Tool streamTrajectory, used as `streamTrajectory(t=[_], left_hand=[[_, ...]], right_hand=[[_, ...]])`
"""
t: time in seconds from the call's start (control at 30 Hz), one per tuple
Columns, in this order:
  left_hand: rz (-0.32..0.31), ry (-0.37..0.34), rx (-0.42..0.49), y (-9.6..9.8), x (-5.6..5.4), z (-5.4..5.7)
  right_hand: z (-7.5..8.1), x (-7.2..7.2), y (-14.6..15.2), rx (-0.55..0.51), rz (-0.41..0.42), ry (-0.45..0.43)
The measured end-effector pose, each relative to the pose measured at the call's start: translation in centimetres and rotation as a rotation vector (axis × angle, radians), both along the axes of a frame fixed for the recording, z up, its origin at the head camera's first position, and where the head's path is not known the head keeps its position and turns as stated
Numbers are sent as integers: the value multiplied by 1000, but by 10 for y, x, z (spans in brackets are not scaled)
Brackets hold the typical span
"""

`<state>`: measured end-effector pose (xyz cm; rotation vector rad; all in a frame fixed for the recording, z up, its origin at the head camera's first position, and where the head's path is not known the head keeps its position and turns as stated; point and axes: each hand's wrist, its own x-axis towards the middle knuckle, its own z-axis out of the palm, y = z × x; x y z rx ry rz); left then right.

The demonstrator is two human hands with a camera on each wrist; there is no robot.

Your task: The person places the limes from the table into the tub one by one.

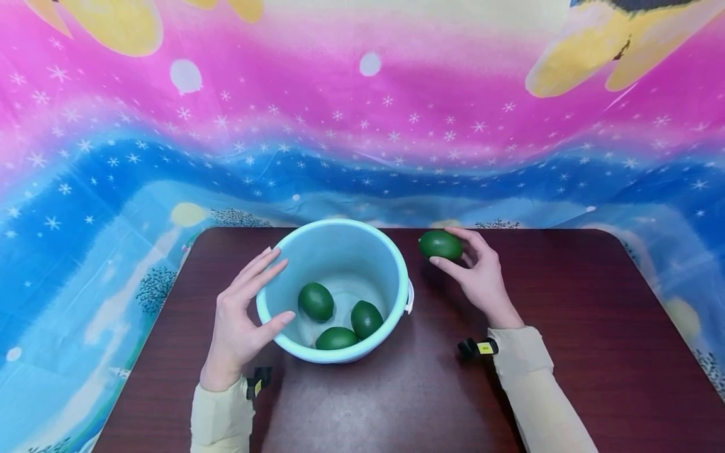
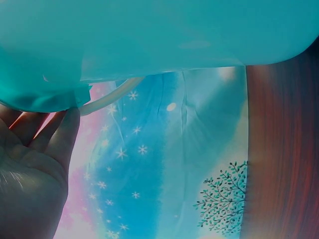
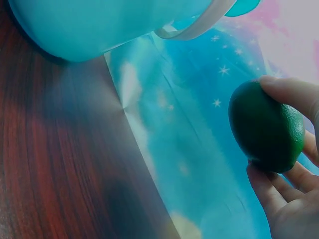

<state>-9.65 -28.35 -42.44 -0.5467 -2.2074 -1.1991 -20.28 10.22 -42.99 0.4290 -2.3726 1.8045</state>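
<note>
A light blue bucket (image 1: 334, 251) stands on the table with several green limes inside, among them one lime (image 1: 316, 302) at the left of its floor. My left hand (image 1: 240, 318) is at the bucket's left side, fingers extended and spread along the rim; the left wrist view has its fingertips touching the rim's edge. To the right of the bucket, my right hand (image 1: 484, 277) pinches another lime (image 3: 266, 127) between thumb and fingers, held above the table. The lime is glossy dark green with a small tip.
The dark brown wooden table (image 1: 589, 327) has rounded far corners. A white handle (image 1: 410, 297) hangs at the bucket's right side. Behind and beside the table hangs a printed cloth (image 1: 317, 126) in pink and blue with snowflakes.
</note>
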Motion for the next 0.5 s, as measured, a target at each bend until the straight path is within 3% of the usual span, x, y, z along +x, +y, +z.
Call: streamTrajectory(t=[0.5], left_hand=[[-1,13,6,0,-1,-1]], right_hand=[[9,4,-4,-12,1,43]])
